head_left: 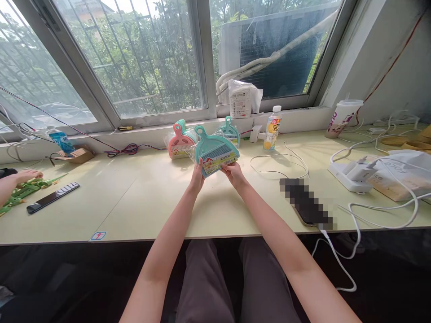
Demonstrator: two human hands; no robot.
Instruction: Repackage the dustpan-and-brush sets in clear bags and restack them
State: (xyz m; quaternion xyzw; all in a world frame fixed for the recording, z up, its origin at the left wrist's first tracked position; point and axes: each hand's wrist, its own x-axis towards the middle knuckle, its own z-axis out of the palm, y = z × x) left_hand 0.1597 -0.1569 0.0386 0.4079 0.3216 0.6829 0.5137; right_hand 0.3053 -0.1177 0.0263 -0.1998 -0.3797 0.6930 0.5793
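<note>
L hand (pixel 195 180) & R hand (pixel 235 176) hold one wrapped teal dustpan set (pixel 217 150) btwn them, over the tabletop (pixel 141 215), approx mid-view. L grip: narrow, fingers on set's lower L edge. R grip: also narrow, on lower R part by the label. Set is tilted, its handle w/ hole pointing to 11 o'clock; grey bristles show above the label.

Clock pos. from held set: pink dustpan set (pixel 179 144) stands just beside at 9–10, w/ teal edges behind it; 2nd teal set (pixel 231 133) at 1–2, partly hidden. Wrapped white pkg (pixel 240 102) on the sill at 1. Drink bottle (pixel 272 128) upright at 2–3; lidded cup (pixel 343 119) further out, approx 3. White power strip (pixel 353 177) w/ plugs also approx 3. Phone (pixel 305 204), blurred out, flat at 4, white cable at its near end.

Blue-label bottle (pixel 61 140), leaning, & small cardboard box (pixel 81 154) at 9. Further L, co-worker's hand (pixel 28 176) by green stuff (pixel 25 192), details unclear. Dark glossy bar (pixel 53 197) btwn 8 & 9; arrow sticker (pixel 98 236) at 8.
</note>
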